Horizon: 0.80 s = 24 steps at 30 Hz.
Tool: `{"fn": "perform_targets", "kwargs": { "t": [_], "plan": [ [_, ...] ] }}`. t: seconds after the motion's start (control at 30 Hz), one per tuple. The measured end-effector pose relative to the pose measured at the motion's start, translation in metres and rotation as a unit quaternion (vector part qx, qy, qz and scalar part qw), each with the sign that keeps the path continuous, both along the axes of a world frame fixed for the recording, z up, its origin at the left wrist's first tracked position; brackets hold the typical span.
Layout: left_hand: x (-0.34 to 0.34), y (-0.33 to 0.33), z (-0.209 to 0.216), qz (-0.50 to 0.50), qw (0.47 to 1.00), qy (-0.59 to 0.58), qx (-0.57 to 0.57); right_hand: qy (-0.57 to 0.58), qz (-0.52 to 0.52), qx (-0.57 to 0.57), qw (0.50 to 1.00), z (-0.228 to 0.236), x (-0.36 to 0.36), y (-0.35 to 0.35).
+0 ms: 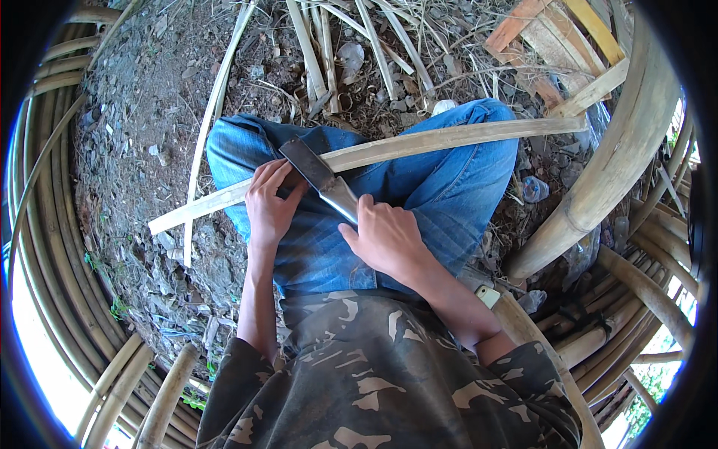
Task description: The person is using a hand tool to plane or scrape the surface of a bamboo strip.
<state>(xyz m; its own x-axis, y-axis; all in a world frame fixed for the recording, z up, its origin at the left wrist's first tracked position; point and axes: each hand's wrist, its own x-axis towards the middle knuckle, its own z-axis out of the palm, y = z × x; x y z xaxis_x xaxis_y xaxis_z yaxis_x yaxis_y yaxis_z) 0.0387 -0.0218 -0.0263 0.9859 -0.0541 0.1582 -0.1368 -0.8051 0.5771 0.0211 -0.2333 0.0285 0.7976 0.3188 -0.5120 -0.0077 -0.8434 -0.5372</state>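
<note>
A long pale bamboo strip (pixel 449 136) lies slantwise across my lap, over my blue jeans. Its left end sticks out past my left knee, and its right end reaches beyond my right knee. My left hand (pixel 271 203) is closed round the strip near its left part, thumb and fingers gripping it. In my right hand (pixel 385 233) is a short machete (pixel 308 165), with a broad dark blade and a shiny section nearer my fingers. The blade lies against the strip just right of my left fingers, hiding a bit of it. My right fingers wrap the handle, mostly hidden.
Several split bamboo strips (pixel 305 49) lie on the stony ground ahead, one (pixel 206 142) by my left knee. A thick bamboo pole (pixel 598 172) slants at the right, near wooden boards (pixel 557 45). Bamboo rails (pixel 60 224) curve along the left. A phone (pixel 488 296) lies by my right elbow.
</note>
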Motion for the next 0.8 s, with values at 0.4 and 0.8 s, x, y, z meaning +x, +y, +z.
{"fn": "perform_targets", "kwargs": {
  "t": [0.4, 0.8],
  "plan": [
    [0.001, -0.002, -0.004, 0.016, 1.0, 0.019, -0.008, -0.054, -0.058, 0.052, 0.995, -0.023, 0.021, 0.023],
    [0.006, -0.006, 0.0, -0.082, 0.984, 0.036, 0.151, 0.074, -0.103, 0.14, 0.982, -0.042, 0.031, 0.012]
  ]
}}
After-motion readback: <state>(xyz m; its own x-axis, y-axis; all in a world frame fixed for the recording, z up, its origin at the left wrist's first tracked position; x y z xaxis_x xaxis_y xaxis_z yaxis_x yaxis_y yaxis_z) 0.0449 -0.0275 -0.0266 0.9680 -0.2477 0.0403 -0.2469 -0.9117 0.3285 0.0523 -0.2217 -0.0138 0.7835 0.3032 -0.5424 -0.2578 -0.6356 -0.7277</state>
